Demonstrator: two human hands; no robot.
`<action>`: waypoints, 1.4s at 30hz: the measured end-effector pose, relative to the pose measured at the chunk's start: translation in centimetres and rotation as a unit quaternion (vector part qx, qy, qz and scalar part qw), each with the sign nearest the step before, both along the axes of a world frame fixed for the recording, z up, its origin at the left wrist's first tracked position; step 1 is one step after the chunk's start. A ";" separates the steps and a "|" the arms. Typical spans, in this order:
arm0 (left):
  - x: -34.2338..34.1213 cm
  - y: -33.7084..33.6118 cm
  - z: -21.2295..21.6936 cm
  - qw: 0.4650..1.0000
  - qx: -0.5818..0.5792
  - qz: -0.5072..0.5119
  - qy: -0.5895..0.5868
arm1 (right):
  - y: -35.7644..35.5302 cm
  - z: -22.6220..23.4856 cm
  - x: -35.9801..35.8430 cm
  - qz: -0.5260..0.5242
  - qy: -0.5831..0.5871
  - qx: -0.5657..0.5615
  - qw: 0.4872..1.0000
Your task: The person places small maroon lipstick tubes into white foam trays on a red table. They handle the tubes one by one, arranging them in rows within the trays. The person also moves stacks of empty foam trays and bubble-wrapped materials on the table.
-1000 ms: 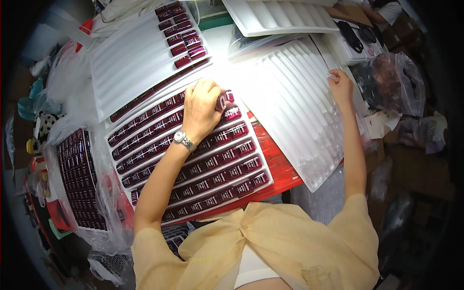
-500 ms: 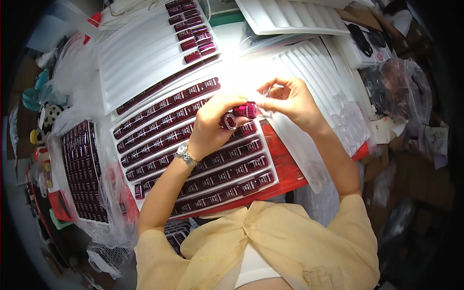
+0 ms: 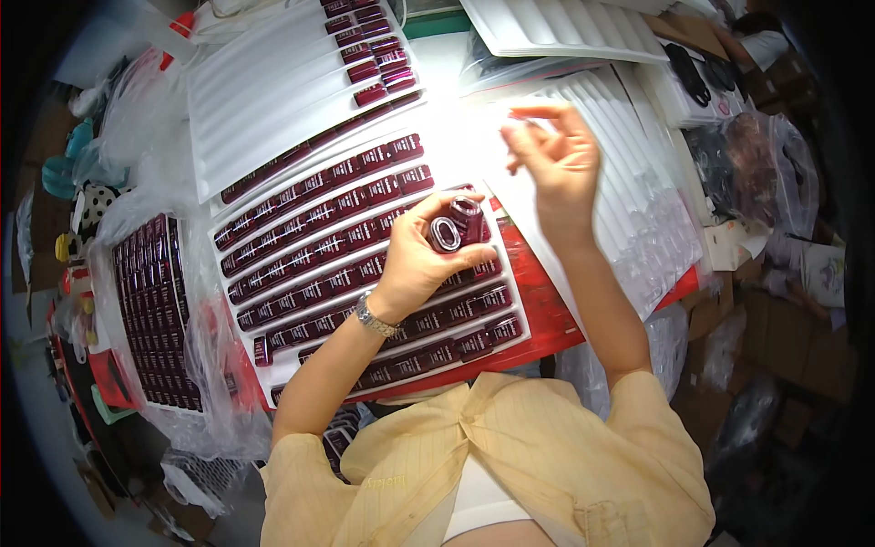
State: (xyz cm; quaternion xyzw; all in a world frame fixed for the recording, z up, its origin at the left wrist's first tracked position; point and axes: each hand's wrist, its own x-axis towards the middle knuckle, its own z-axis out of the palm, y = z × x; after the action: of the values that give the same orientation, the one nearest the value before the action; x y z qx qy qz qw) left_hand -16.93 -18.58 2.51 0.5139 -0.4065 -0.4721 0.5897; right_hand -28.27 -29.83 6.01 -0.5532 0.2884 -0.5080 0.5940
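Observation:
My left hand (image 3: 412, 260), with a metal watch on its wrist, is closed round two small dark red glossy blocks. One block (image 3: 446, 234) turns a pale oval ring upward; the other block (image 3: 468, 217) lies just beyond it, against the fingers. My right hand (image 3: 561, 159) is raised to the right, apart from the blocks, its fingers curled toward the thumb. Motion blur and glare hide whatever is between those fingertips. Below the left hand lies a white ridged tray (image 3: 284, 372) with rows of similar dark red blocks bearing pale print.
Another white tray (image 3: 264, 114), partly filled with blocks, overlaps at the back left. A plastic-wrapped tray of blocks (image 3: 150, 310) stands at the left. Clear ridged trays (image 3: 629, 173) are stacked on the right. The red table surface (image 3: 542, 314) shows between. White trays (image 3: 565, 27) lie at the back.
My right hand has pulled away from the blocks, up and to the right. My left hand has shifted slightly right and down, turning the blocks' ends upward.

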 end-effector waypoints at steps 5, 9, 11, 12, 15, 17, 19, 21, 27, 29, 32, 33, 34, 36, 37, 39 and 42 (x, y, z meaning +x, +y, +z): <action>1.9 -2.0 -2.1 0.883 -0.068 0.079 -0.458 | -1.1 -2.7 -4.6 0.082 0.078 0.080 0.990; 1.5 -2.9 -1.7 0.786 -0.118 0.046 -0.605 | -0.8 -3.4 -6.0 0.106 0.105 0.116 0.982; 2.2 -2.3 -1.9 0.852 -0.096 0.046 -0.512 | -0.6 -2.9 -6.6 0.119 0.122 0.114 0.979; 2.6 -2.1 -1.8 0.880 -0.088 0.046 -0.465 | -0.6 -2.7 -6.7 0.126 0.129 0.110 0.977; 2.3 -0.3 -0.3 0.969 -0.073 -0.014 -0.234 | 1.0 -2.0 -5.5 0.154 0.138 0.117 0.971; 1.5 -0.7 -0.6 0.965 -0.159 0.031 -0.208 | 1.8 -1.8 -4.5 0.165 0.205 0.019 0.965; 2.3 -0.6 -0.4 0.978 -0.113 0.025 -0.174 | 2.0 -1.5 -3.6 0.119 0.301 -0.195 0.926; 4.7 -1.1 0.1 0.974 -0.096 0.048 -0.197 | 1.4 -0.8 -3.6 0.068 0.339 -0.289 0.893; 19.5 -10.4 -1.9 0.870 -0.075 0.245 -0.422 | -0.8 -2.2 -6.5 0.012 0.321 -0.112 0.940; 21.5 -13.2 -2.2 0.820 -0.036 0.226 -0.524 | -0.2 -2.8 -6.6 0.060 0.347 -0.126 0.927; 23.4 -14.4 -2.2 0.766 0.072 0.083 -0.634 | 0.8 -2.4 -5.9 0.123 0.375 -0.173 0.902; 23.4 -14.6 -2.2 0.751 0.107 0.012 -0.651 | 1.2 -2.2 -5.8 0.138 0.385 -0.189 0.893; 23.3 -14.3 -2.5 0.750 0.099 0.004 -0.654 | 1.1 -2.3 -5.9 0.142 0.390 -0.187 0.891; 22.8 -13.3 -2.8 0.747 0.086 -0.012 -0.660 | 1.0 -2.5 -5.9 0.150 0.398 -0.182 0.887; 22.9 -13.4 -2.5 0.752 0.156 -0.080 -0.635 | 0.9 -2.6 -6.0 0.147 0.416 -0.175 0.880; 21.5 -12.4 -2.0 0.740 0.196 -0.067 -0.640 | 1.0 -2.5 -6.2 0.149 0.414 -0.180 0.880; 20.9 -11.5 -1.3 0.827 0.198 -0.036 -0.525 | 0.1 -2.7 -8.0 0.069 0.395 -0.208 0.892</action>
State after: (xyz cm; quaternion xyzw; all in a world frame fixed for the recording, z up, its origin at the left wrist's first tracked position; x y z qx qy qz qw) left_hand 3.96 -30.03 1.23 0.7749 -0.5707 -0.2227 0.1558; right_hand -36.28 -29.70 3.33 -0.8376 0.3483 -0.2537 0.3357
